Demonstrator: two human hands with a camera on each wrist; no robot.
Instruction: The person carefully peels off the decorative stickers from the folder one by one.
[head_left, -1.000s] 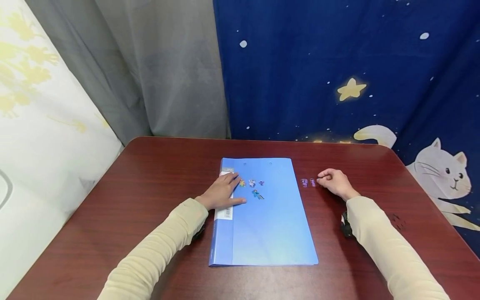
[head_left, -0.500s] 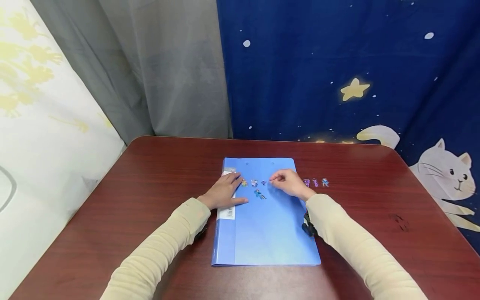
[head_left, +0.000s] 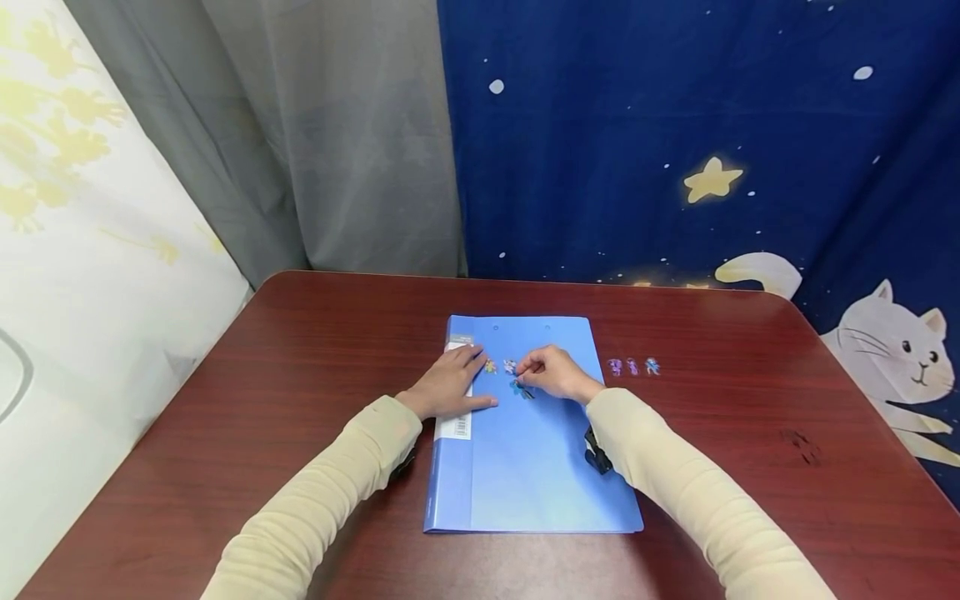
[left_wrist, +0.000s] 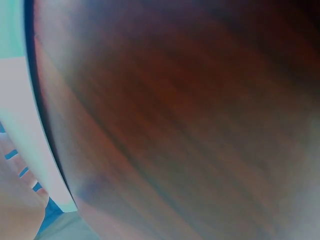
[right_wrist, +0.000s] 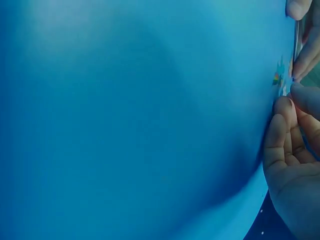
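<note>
A blue file folder [head_left: 555, 475] lies on the table. My left hand [head_left: 448, 385] rests spread on its spine side, holding nothing. Small cartoon-figure stickers are on the cover: a yellow one [head_left: 490, 367] by the left fingertips, a white one [head_left: 509, 367] beside it, and a blue one with a rainbow tail [head_left: 520, 389] just below. My right hand [head_left: 555, 373] is over the cover, its thumb and forefinger pinching at the small purple sticker, which they hide. In the right wrist view the right hand's fingertips [right_wrist: 284, 106] meet close to the rainbow-tailed sticker.
On the table right of the folder, two purple stickers [head_left: 624, 367] and a blue figure sticker [head_left: 652, 367] lie in a row. Dark marks [head_left: 802, 447] show farther right on the wooden table [head_left: 337, 333]. Curtains hang behind the far edge.
My right hand has moved left from the stickers on the table onto the folder, then to the small purple sticker, covering it. The left hand has stayed on the folder.
</note>
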